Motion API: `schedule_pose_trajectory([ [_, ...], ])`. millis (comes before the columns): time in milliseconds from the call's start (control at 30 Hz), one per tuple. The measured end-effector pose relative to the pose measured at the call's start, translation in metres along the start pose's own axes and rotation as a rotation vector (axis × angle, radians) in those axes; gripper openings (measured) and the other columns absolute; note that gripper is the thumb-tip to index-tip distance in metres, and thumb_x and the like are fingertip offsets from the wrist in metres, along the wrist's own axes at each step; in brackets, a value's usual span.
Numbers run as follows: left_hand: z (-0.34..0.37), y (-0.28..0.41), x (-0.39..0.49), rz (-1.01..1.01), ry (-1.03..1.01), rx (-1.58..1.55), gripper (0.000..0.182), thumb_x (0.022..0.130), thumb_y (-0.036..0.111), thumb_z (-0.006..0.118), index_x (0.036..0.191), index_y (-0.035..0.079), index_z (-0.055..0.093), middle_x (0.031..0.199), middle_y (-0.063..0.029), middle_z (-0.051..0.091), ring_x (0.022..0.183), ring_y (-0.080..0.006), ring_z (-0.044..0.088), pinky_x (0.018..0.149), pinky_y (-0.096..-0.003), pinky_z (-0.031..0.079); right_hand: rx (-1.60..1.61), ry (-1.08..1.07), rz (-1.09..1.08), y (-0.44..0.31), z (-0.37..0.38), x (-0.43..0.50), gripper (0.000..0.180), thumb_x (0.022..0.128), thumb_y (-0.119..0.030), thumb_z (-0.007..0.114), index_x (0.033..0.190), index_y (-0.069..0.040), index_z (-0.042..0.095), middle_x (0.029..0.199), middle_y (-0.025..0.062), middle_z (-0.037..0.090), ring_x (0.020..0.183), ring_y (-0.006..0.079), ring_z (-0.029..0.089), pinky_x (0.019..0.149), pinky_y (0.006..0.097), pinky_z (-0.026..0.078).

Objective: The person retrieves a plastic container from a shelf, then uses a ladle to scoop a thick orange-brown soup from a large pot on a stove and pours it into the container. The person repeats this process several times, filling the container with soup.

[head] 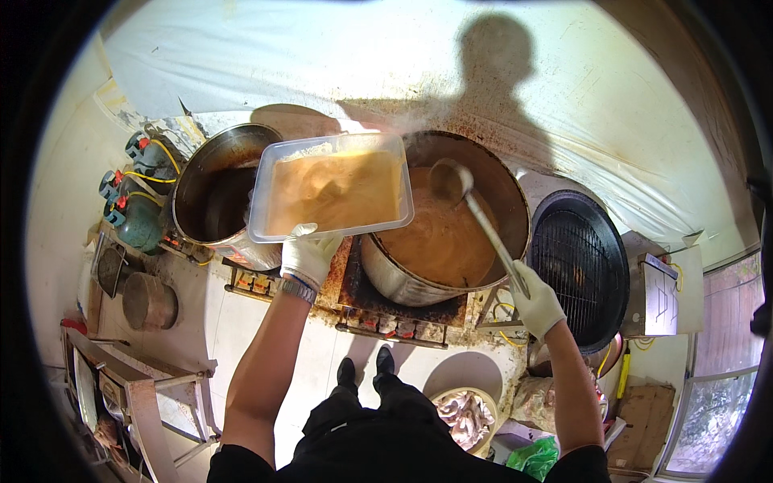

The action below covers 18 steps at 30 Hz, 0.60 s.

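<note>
My left hand [308,256], in a white glove, holds a clear plastic container [331,187] by its near edge. The container holds orange-brown liquid and is held up in front of two big metal pots. In my gloved right hand [536,300] is the handle of a long metal ladle [450,181]. The ladle's bowl hangs over the right pot [410,287], which holds brown, steaming liquid and stands on a gas burner stove [353,290]. Whether the ladle has liquid in it, I cannot tell.
A dark-walled pot [208,151] stands at the left, near gas cylinders [140,229]. A black oval pan with a wire rack [574,271] lies right of the large pot. On the floor are a tub of pale pieces [492,410], a metal pot [148,302] and a green bag [534,457].
</note>
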State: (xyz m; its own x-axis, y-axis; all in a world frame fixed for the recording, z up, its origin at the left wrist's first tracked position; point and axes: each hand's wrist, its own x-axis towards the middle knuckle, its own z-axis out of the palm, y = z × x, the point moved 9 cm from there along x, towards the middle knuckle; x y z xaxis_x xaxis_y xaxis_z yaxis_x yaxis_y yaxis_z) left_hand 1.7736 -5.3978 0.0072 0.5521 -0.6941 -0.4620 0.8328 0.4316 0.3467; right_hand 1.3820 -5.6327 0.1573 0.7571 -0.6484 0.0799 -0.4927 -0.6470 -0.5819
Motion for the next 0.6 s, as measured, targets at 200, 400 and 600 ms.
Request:
schedule_pose_trajectory([
  [200, -0.007, 0.016, -0.014, 0.089, 0.173, 0.097, 0.042, 0.093, 0.020, 0.065, 0.129, 0.003, 0.051, 0.129, -0.0159, 0.063, 0.122, -0.0329, 0.062, 0.104, -0.0423, 0.058, -0.190, -0.522, 0.201, -0.003, 0.056, 0.003, 0.051, 0.095, -0.013, 0.052, 0.146, -0.016, 0.059, 0.124, 0.0241, 0.071, 0.114, 0.0421, 0.068, 0.098, 0.0467, 0.054],
  [400, -0.013, 0.034, -0.020, 0.155, 0.142, 0.123, 0.034, 0.093, 0.022, 0.063, 0.122, 0.005, 0.056, 0.123, -0.0143, 0.065, 0.114, -0.0319, 0.063, 0.098, -0.0408, 0.059, -0.320, -0.653, 0.208, 0.002, 0.098, 0.044, 0.054, 0.092, -0.009, 0.053, 0.145, -0.015, 0.060, 0.127, 0.0232, 0.071, 0.119, 0.0416, 0.067, 0.101, 0.0461, 0.052],
  [600, -0.088, 0.063, 0.025, 0.397, -0.035, 0.710, 0.028, 0.103, 0.025, 0.055, 0.121, 0.004, 0.059, 0.123, -0.0161, 0.065, 0.117, -0.0297, 0.062, 0.110, -0.0431, 0.051, -0.479, -0.538, 0.289, 0.016, 0.092, 0.078, 0.055, 0.094, -0.009, 0.053, 0.149, -0.015, 0.056, 0.126, 0.0244, 0.071, 0.115, 0.0426, 0.068, 0.099, 0.0489, 0.054],
])
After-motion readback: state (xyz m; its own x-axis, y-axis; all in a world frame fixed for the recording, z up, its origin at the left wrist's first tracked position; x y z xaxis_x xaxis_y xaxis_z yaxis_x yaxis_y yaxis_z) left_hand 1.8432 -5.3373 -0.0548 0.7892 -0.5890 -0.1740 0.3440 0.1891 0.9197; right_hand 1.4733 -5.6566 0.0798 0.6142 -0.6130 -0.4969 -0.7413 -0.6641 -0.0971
